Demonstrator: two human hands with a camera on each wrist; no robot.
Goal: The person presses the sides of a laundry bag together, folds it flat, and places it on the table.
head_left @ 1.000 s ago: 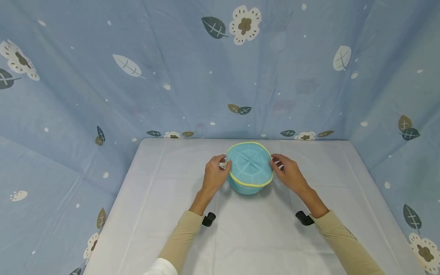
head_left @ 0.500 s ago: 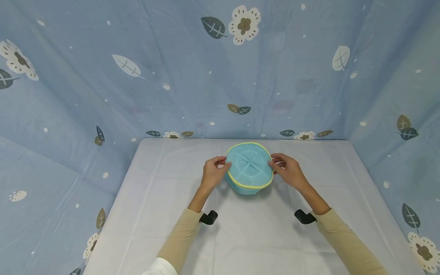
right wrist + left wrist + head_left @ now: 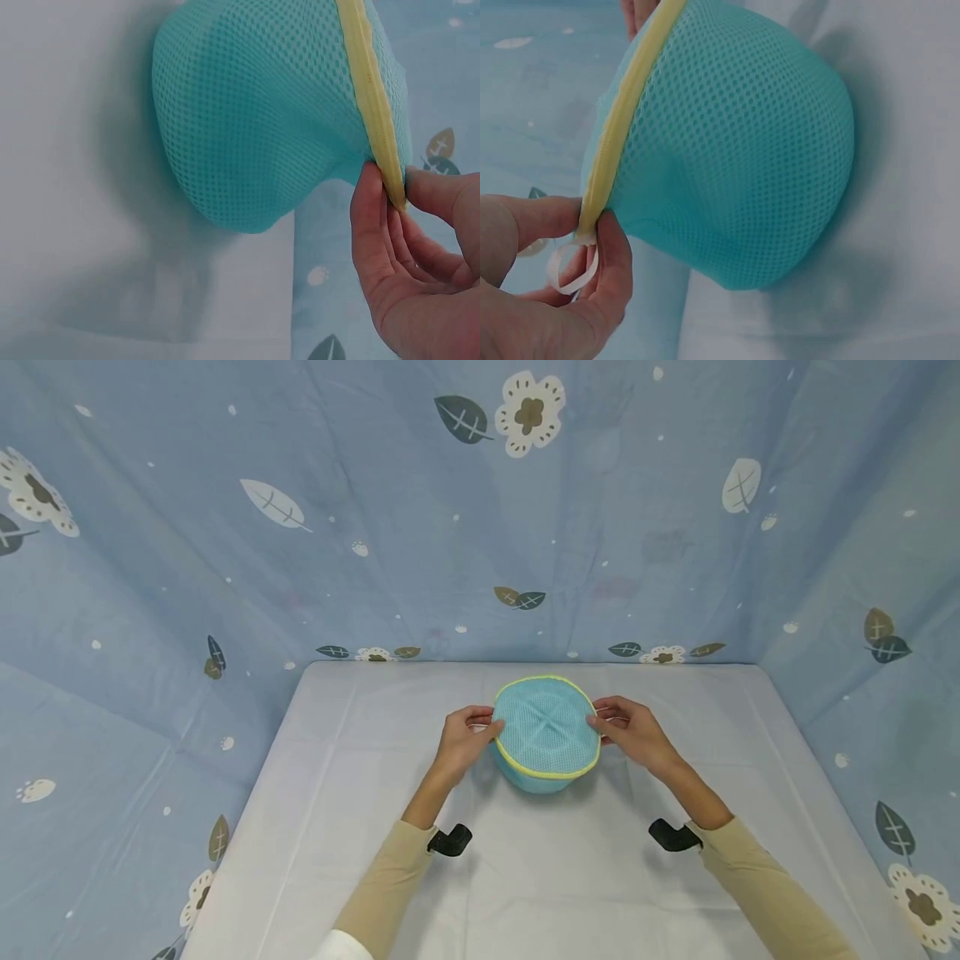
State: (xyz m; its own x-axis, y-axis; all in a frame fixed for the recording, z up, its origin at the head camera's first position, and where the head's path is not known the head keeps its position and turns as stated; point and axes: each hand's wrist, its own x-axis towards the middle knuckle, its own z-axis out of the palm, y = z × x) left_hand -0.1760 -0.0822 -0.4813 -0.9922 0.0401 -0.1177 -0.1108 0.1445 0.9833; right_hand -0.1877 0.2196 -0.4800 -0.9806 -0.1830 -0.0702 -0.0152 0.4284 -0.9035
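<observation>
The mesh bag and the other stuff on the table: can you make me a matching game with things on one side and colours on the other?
Things:
1. mesh bag
2. rim band
3. little loop by the left hand
4. table cover

Colours:
a. white
b. turquoise
c. pale grey
d. yellow

Pairs: 1-b, 2-d, 3-a, 4-c

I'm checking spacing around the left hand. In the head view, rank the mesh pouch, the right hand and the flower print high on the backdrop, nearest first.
1. mesh pouch, pinched by the left hand.
2. right hand, across the pouch.
3. flower print, high on the backdrop.
</observation>
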